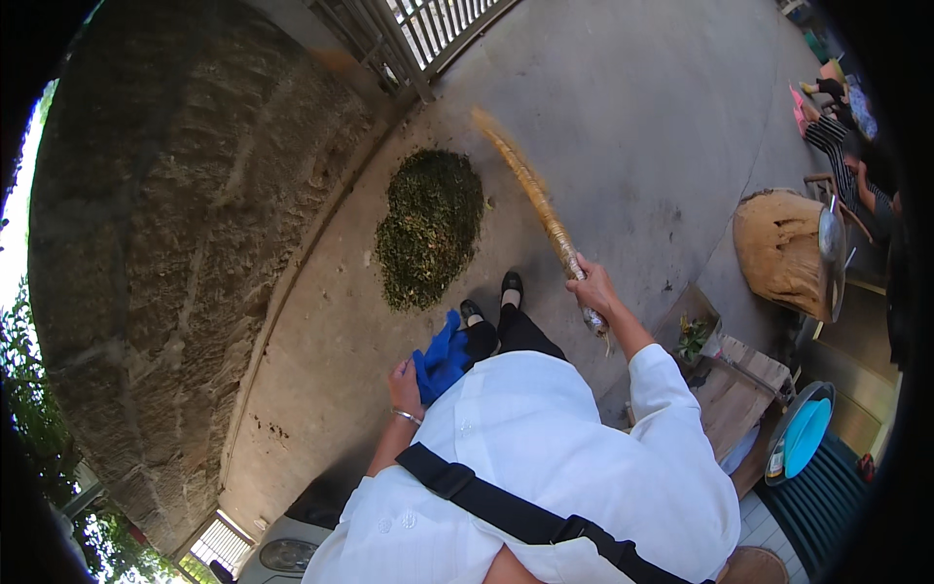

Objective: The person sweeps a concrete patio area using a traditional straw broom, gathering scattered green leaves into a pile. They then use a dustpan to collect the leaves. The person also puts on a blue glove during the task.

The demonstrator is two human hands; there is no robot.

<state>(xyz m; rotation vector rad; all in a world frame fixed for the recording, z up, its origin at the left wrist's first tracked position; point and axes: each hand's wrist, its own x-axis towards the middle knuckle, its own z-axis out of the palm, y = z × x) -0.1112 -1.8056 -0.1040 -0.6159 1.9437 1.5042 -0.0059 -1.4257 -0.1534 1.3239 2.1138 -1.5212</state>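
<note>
My right hand [593,289] is closed round the wrapped lower end of a long, slightly curved straw-coloured broom [541,200]. Its far end is blurred and points up and left over the concrete floor. In my left hand [405,385], held low in front of my body, is a crumpled blue cloth [443,358]; whether it is a glove or a rag I cannot tell. Beyond my feet lies a heap of dry green-brown leaves [428,229], to the left of the broom and apart from it.
A rough wall [195,214] rises on the left, with a barred gate [438,29] ahead. To the right stand a wooden stump [778,248], a potted plant [692,337] and a turquoise basin [808,437]. Another person [856,165] sits at far right. Part of a car [285,555] shows lower left.
</note>
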